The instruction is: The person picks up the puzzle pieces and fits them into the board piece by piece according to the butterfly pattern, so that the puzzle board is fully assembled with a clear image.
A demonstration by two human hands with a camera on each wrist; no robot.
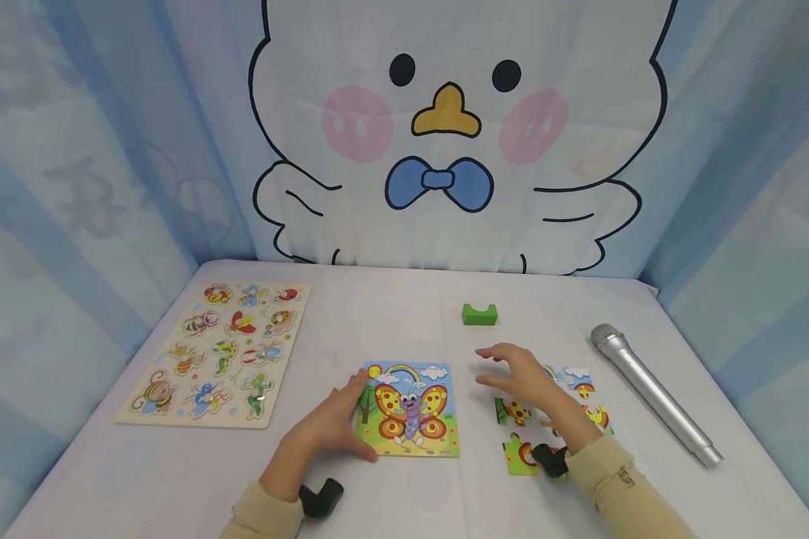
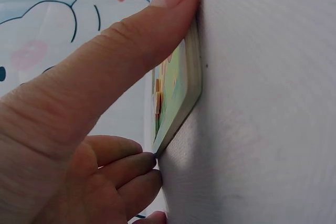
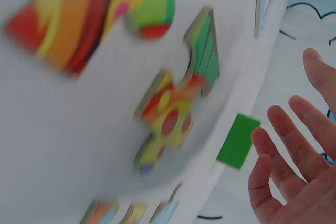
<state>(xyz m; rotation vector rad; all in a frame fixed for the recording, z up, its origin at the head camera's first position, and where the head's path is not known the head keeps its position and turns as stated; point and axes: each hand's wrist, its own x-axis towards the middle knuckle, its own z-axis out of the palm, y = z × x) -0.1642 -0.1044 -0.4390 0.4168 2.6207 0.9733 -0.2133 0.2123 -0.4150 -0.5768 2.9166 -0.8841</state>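
**Touching on the left, hovering on the right**

Our left hand (image 1: 332,419) spreads wide, thumb and fingertips touching the left side of the butterfly board (image 1: 411,419). Our right hand (image 1: 522,376), empty, fingers apart, hovers near the loose puzzle pieces (image 1: 515,458), much nearer them than the left. The nearly square board lies between our hands, pieces to its right; a green block (image 1: 480,318) sits beyond.

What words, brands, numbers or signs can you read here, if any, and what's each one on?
No text is readable.
Butterfly board: a tiny mark near its lower right corner, too small to read.
Right sleeve: a small dark mark, too small to read.
Left curtain: a faint shape, too blurred to read.
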